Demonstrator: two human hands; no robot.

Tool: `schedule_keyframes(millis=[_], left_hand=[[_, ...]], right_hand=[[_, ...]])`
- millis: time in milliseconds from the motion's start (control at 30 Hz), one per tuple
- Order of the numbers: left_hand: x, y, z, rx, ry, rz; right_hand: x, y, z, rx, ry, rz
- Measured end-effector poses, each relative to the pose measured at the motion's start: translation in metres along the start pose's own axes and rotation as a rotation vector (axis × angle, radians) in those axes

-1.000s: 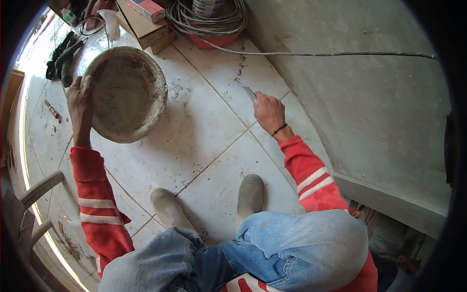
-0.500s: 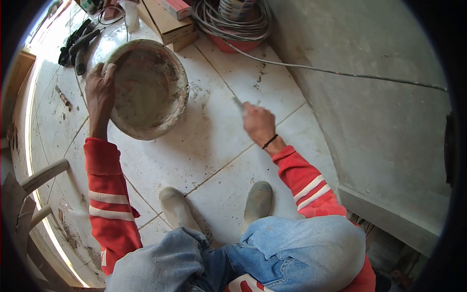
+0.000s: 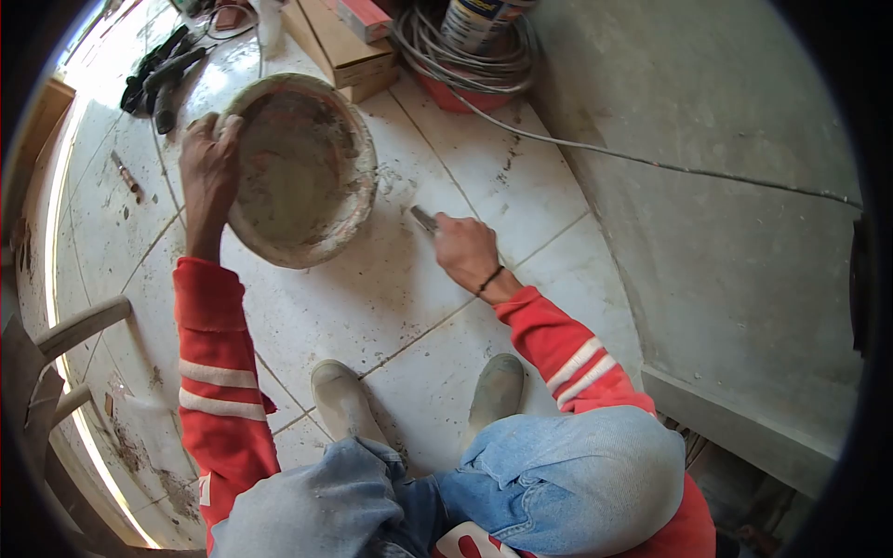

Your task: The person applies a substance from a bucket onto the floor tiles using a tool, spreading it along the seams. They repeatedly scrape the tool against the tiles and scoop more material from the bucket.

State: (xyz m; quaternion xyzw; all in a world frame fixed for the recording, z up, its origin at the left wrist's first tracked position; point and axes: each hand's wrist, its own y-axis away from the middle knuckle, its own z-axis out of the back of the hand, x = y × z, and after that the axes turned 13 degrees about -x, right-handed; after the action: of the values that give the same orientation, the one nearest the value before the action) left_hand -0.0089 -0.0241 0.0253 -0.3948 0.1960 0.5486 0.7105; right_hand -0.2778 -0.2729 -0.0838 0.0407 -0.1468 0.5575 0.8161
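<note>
White, mud-spotted floor tiles [image 3: 307, 325] spread beneath everything in the head view, meeting a grey, rough-faced wall [image 3: 707, 102] along their right edge. Toward the upper left of the floor sits a round, wide basin caked in grey residue [image 3: 366, 181]. The left hand [image 3: 208, 167] is closed over the basin's left rim, thumb and fingers hooked on it. Right of the basin and apart from it, the right hand [image 3: 467, 253] is a narrow fist around a short, flat grey tool [image 3: 424, 219], whose end points toward the basin. Beyond the basin lie a brown cardboard box [image 3: 365, 67] and, near the wall edge, a coil of grey cable [image 3: 417, 54] around a white-and-blue can [image 3: 468, 26]. Toward the floor's left edge rests a small brown-handled tool [image 3: 128, 180].
</note>
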Motion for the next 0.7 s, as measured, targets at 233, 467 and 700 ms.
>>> schedule_keyframes(millis=[233, 467, 700], left_hand=[[-0.003, 0.004, -0.002, -0.057, -0.005, -0.021], [-0.023, 0.024, 0.000, -0.062, -0.068, -0.059], [-0.028, 0.028, 0.007, -0.043, -0.024, 0.004]], right_hand=[[0.051, -0.078, 0.066, -0.111, -0.554, -0.181], [0.133, -0.184, -0.037, 0.181, -0.226, -0.071], [0.141, -0.186, -0.112, -0.082, -0.329, 0.026]])
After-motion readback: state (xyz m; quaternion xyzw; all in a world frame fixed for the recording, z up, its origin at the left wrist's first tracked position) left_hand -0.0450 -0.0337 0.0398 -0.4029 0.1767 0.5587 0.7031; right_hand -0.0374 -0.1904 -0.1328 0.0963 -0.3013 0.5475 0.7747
